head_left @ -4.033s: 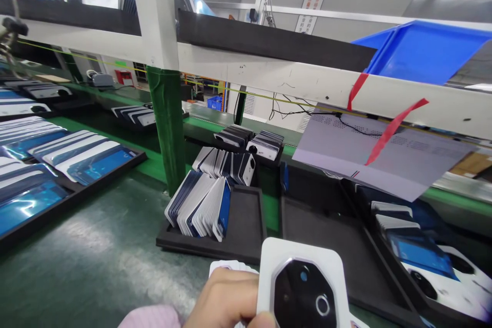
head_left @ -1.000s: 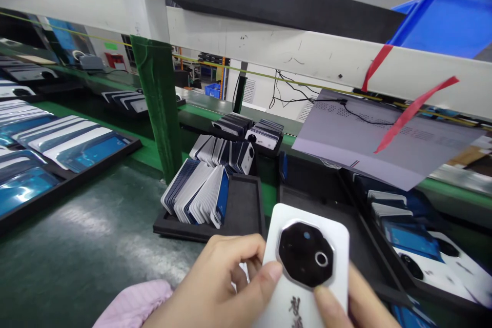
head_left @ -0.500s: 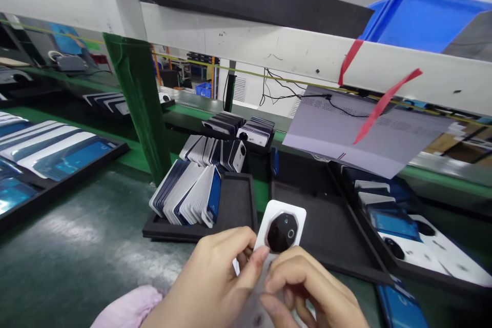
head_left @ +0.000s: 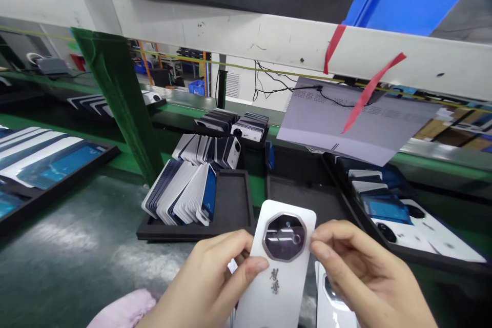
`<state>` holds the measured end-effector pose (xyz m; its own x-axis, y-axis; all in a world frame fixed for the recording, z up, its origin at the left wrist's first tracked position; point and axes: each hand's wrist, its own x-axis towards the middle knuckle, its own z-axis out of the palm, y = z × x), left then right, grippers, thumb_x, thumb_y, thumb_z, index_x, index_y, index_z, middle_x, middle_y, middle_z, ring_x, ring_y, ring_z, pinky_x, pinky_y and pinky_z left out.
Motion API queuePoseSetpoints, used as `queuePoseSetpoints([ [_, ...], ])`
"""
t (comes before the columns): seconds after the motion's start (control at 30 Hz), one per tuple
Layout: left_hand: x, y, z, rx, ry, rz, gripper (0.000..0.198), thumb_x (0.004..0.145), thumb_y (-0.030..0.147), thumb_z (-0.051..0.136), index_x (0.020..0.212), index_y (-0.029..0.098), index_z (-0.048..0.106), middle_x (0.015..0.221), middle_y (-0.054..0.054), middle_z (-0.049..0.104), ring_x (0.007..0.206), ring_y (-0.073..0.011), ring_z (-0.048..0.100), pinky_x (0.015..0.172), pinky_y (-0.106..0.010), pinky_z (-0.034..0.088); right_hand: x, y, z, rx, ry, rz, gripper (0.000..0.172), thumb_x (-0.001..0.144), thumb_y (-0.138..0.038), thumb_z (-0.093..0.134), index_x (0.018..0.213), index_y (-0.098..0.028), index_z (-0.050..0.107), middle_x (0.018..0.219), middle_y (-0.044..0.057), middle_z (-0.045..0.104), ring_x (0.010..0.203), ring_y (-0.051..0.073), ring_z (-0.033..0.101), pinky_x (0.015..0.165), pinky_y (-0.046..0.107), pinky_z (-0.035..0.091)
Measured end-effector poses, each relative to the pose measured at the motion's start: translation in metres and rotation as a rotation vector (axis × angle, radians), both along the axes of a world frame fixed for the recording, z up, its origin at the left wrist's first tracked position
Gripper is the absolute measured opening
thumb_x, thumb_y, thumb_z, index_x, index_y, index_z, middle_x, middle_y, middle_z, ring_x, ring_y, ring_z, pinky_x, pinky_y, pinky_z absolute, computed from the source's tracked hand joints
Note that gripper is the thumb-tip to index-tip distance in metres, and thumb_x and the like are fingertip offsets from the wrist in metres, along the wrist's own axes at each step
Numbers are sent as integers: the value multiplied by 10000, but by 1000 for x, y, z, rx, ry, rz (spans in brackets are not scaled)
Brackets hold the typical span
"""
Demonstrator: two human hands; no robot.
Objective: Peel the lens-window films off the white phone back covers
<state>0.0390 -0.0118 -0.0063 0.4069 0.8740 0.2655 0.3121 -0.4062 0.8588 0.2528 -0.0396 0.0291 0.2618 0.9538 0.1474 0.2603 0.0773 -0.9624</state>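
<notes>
A white phone back cover point(head_left: 288, 297) stands tilted up in front of me, with an octagonal dark camera window point(head_left: 285, 237) near its top and dark written characters below. My left hand point(head_left: 215, 277) grips its left edge, thumb on the face and fingers behind. At the upper right edge, the thumb and forefinger of my right hand point(head_left: 365, 266) are pinched together against the cover; whether a thin film lies between them I cannot make out. Partly behind the right hand lies a second white cover point(head_left: 334, 312) with a similar camera window.
A black tray point(head_left: 232, 230) holds a leaning row of covers point(head_left: 180, 192). Another black tray point(head_left: 307, 192) stands beside it. White and blue covers fill a right-hand tray point(head_left: 407, 230) and a left-hand tray point(head_left: 49, 161). A green post point(head_left: 119, 102) and a white beam point(head_left: 230, 36) cross ahead.
My right hand has moved right, from over the cover's face to its right edge, uncovering the dark characters. The view has shifted slightly. My left hand keeps its grip.
</notes>
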Motion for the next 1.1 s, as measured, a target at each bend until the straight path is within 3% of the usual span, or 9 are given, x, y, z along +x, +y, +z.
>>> queuePoseSetpoints([
  [0.07, 0, -1, 2, 9, 24, 3, 277, 1064, 271, 574, 789, 242, 579, 708, 71, 601, 621, -127, 570, 571, -210, 406, 3, 2, -1, -9, -19, 59, 191, 869, -446, 811, 774, -285, 774, 668, -34, 654, 511, 87, 449, 422, 171, 343],
  [0.2, -1, -2, 2, 4, 47, -10, 248, 1070, 276, 583, 825, 247, 605, 737, 71, 629, 640, -131, 582, 604, -213, 419, 9, 5, -4, 10, -66, 146, 174, 914, -439, 784, 828, -287, 794, 738, -19, 712, 507, 82, 529, 430, 153, 392],
  [0.47, 0, -2, 3, -16, 79, -13, 288, 1069, 287, 596, 790, 250, 535, 707, 87, 553, 603, -124, 539, 560, -217, 384, -1, 5, 0, -65, -16, 69, 179, 862, -443, 787, 775, -288, 778, 707, -44, 679, 475, 58, 487, 455, 173, 352],
  [0.57, 0, -2, 2, -1, 85, -8, 305, 1072, 287, 595, 782, 250, 510, 708, 89, 537, 601, -122, 522, 558, -218, 375, -7, 3, 4, -104, 2, -7, 176, 830, -440, 782, 751, -284, 767, 633, -62, 593, 484, 62, 450, 483, 196, 335],
  [0.67, -1, -3, 1, -5, 97, -20, 300, 1074, 283, 591, 786, 251, 512, 709, 88, 543, 599, -122, 528, 564, -214, 387, -7, 4, 3, -116, -9, 6, 185, 827, -438, 783, 750, -271, 762, 600, -67, 538, 483, 64, 431, 476, 200, 318],
  [0.9, -2, -4, 2, 57, 142, -16, 329, 1091, 283, 546, 774, 254, 464, 696, 88, 519, 580, -119, 515, 546, -214, 379, 2, 10, -10, -15, -76, 119, 184, 896, -416, 771, 829, -244, 770, 792, -2, 701, 460, 70, 557, 412, 156, 502],
  [1.1, -1, -4, 0, 118, 182, -1, 317, 1108, 307, 499, 797, 249, 518, 720, 66, 593, 609, -126, 609, 577, -204, 437, -7, 13, -15, -12, -128, -18, 205, 910, -420, 718, 807, -243, 721, 790, 0, 686, 596, 131, 630, 481, 196, 556],
])
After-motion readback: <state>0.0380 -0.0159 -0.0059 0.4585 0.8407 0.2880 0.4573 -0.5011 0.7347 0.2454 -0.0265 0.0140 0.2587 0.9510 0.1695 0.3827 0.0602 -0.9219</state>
